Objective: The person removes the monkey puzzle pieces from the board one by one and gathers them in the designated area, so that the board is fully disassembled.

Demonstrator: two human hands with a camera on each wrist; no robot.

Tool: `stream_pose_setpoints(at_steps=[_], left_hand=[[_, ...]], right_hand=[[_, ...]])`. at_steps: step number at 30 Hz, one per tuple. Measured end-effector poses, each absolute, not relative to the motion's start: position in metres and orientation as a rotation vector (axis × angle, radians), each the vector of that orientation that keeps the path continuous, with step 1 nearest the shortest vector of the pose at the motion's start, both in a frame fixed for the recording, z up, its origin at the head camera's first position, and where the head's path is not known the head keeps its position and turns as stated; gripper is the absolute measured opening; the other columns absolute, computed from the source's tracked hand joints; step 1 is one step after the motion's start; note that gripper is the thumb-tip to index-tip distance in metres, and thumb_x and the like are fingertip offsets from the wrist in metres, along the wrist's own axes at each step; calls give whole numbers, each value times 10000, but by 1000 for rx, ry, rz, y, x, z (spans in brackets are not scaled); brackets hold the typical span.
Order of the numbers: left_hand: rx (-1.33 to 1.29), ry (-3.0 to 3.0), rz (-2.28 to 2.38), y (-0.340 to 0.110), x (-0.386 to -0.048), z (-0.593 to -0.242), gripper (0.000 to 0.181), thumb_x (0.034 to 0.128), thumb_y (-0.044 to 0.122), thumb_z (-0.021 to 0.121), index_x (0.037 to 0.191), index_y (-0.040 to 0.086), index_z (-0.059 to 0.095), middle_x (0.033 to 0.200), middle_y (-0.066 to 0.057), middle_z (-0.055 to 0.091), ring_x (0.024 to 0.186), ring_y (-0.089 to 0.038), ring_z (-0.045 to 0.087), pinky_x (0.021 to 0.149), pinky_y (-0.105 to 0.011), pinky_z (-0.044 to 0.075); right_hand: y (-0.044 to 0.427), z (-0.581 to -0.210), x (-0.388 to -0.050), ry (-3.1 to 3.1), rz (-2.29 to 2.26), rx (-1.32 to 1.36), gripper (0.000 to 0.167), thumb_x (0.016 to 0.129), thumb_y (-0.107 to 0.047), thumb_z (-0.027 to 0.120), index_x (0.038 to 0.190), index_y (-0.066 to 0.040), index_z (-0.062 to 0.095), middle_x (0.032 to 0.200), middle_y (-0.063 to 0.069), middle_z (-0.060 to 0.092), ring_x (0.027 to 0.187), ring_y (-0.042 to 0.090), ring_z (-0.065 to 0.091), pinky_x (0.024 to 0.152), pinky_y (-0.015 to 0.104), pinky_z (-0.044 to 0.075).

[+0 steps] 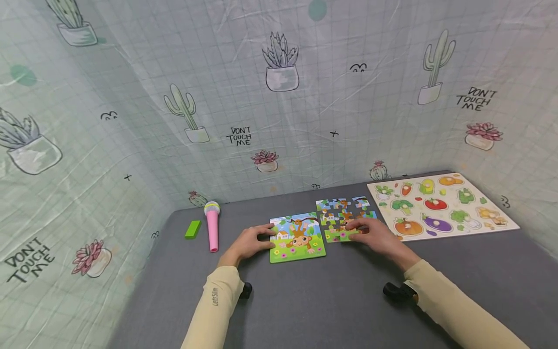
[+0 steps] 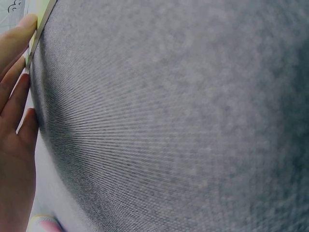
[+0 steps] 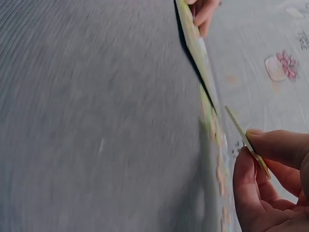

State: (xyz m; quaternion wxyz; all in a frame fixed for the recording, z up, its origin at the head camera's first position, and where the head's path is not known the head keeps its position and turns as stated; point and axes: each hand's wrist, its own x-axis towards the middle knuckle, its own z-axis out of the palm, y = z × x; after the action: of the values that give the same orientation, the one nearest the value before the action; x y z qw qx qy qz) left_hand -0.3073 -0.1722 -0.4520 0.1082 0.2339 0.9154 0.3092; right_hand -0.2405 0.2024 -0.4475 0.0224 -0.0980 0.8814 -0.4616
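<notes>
My left hand (image 1: 249, 243) rests at the left edge of a square monkey picture puzzle board (image 1: 298, 238), fingers and thumb fairly straight against that edge. In the left wrist view the thumb (image 2: 29, 23) and fingers touch the board's rim. My right hand (image 1: 376, 236) pinches a thin flat puzzle piece (image 3: 247, 144) between thumb and fingers. It hovers over loose and joined jigsaw pieces (image 1: 330, 218) lying just right of the board. The face of the held piece is not visible, and the hand covers part of the loose pieces.
A pale board with vegetable pictures (image 1: 411, 232) lies at the right, close to the right hand. On the left are a pink toy microphone (image 1: 212, 230) and a green block (image 1: 193, 230). Cactus-printed cloth (image 1: 305, 111) hangs behind the grey table (image 1: 305, 305).
</notes>
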Motion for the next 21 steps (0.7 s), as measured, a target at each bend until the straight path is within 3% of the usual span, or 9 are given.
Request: stream_pose_setpoints(at_steps=[21], left_hand=[[679,2705,926,-171,-306,-453,361,860,240,758,1201,129,712,1438,-4,526,1378,-276,405,1128,-501,303]], right_hand=[[223,-456,-252,2852,-1147,-433,208,883,-66,688,1081,-13,720,1056,152,681,887,278,627,748,444,510]])
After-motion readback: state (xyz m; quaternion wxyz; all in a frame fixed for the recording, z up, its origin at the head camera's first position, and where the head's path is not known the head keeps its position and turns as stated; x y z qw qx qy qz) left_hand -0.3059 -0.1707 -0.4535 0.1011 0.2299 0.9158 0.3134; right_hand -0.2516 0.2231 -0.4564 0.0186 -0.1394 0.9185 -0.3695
